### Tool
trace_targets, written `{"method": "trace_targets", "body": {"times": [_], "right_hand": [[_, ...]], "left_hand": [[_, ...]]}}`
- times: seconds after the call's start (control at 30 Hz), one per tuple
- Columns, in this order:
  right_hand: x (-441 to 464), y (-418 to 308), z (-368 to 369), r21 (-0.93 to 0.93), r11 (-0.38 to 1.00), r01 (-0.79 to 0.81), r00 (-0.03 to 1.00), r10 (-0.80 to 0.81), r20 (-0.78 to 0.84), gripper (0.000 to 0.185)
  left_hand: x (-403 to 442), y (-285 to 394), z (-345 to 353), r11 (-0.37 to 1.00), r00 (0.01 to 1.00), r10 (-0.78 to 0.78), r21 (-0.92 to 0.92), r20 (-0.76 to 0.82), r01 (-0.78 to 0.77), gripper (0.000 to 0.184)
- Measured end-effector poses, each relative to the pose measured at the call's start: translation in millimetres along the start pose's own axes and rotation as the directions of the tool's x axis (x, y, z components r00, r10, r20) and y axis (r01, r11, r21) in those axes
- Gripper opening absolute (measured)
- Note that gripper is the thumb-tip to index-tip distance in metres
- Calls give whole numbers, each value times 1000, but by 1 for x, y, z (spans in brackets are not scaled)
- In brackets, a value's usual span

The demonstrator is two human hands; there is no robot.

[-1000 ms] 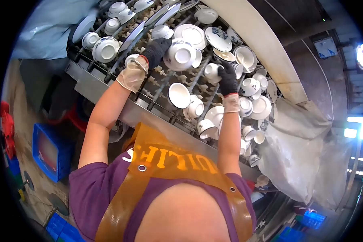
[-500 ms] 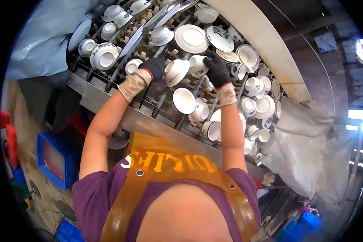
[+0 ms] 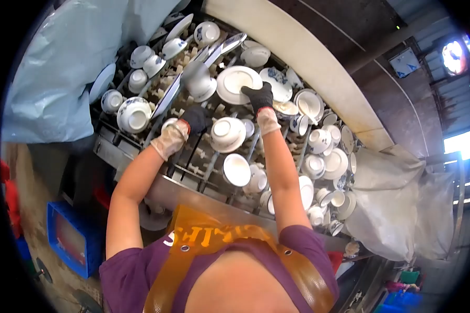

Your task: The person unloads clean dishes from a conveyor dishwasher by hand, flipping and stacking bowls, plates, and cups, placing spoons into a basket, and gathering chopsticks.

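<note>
My right hand, in a dark glove with a pale cuff, closes its fingers on the lower right edge of a white plate. The plate lies on the rack, its underside facing up. My left hand, gloved alike, hovers low over the rack left of an upturned white bowl; its fingers are dark and blurred, so their grip is unclear. Under its wrist a small bowl partly shows. Above it, a bowl has a blurred grey shape on it.
Several patterned bowls, among them one upturned at left, and leaning plates fill the pegged rack. More crockery crowds the right, including a white plate. Plastic sheeting hangs at left; a blue crate stands below.
My right hand has left a small bowl and moved up to the plate. The bowl between my hands has gone from tilted to base-up. The whole view has shifted.
</note>
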State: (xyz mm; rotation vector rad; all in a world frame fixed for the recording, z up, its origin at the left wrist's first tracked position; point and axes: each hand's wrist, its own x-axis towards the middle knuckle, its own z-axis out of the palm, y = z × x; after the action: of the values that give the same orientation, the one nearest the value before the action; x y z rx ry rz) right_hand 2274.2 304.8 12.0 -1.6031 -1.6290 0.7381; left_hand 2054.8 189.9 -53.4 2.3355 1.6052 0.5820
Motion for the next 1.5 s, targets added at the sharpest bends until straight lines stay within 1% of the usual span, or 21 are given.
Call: {"method": "trace_targets", "body": {"times": [0.07,0.1,0.17,0.2,0.23,0.3,0.33,0.37,0.4,0.43,0.47,0.57,0.6,0.7,0.9,1.03,1.17,1.23,1.37,1.4,1.5], "right_hand": [[-1,-33,-31,-15,979,201,979,-201,-16,60],[5,-40,-39,390,899,196,949,-275,157,50],[-7,-82,-67,202,905,375,840,-424,338,36],[-17,-102,-73,143,884,445,796,-463,388,26],[-6,-98,-61,-149,492,857,514,-803,302,23],[3,-102,-48,8,366,930,300,-774,558,24],[5,-105,-46,-30,345,938,305,-782,544,26],[9,-108,-45,-66,319,945,305,-794,526,28],[26,-102,-43,-157,391,907,414,-757,505,30],[60,-87,-37,-188,496,848,518,-699,492,37],[82,-82,-39,-303,445,843,533,-768,355,42],[127,-53,-36,-476,451,755,603,-761,237,48],[140,-41,-33,-531,492,690,686,-678,263,49],[144,-45,-46,-267,748,608,736,-404,543,31],[80,-23,-86,226,947,230,795,-317,518,30],[102,6,-76,-185,815,549,832,-513,211,23],[146,28,-65,-327,740,587,754,-354,554,35],[177,106,-26,-356,651,670,736,-522,431,39],[143,10,-102,-395,871,291,789,15,614,30],[150,20,-101,-574,671,470,865,-222,449,25],[139,0,-119,-262,855,447,894,-433,115,33]], "left_hand": [[0,15,-24,994,991,-106,-25,80,109,35],[7,20,-39,994,991,-106,-23,82,108,35],[24,26,-66,953,898,-206,-290,-390,92,34],[36,44,-102,885,910,-256,-458,-326,85,31],[46,64,-141,788,922,-292,-610,-255,81,27],[52,87,-175,828,849,-150,-534,-507,-173,22],[64,76,-176,724,854,-146,-642,-500,-252,20],[63,79,-191,915,661,365,121,-655,-385,18],[63,89,-204,818,852,-4,-492,-524,-299,17],[61,107,-217,418,957,-237,-907,-166,-53,15],[61,114,-221,407,952,-275,-913,-132,-9,13],[87,94,-183,867,877,-41,-453,-478,-206,23],[91,89,-175,925,936,-93,-377,-340,-45,32],[96,78,-145,946,966,-175,-305,-188,112,34],[152,52,-140,973,964,-110,-225,-243,54,26],[237,48,-105,993,962,113,39,-250,-107,29],[290,40,-50,972,985,-87,231,146,52,41],[284,59,-54,941,954,-234,291,189,173,48],[287,41,-45,982,1000,-26,188,-4,26,44],[289,42,-51,978,999,-38,203,2,36,42],[286,53,-95,988,988,-155,14,-19,155,29]]}}
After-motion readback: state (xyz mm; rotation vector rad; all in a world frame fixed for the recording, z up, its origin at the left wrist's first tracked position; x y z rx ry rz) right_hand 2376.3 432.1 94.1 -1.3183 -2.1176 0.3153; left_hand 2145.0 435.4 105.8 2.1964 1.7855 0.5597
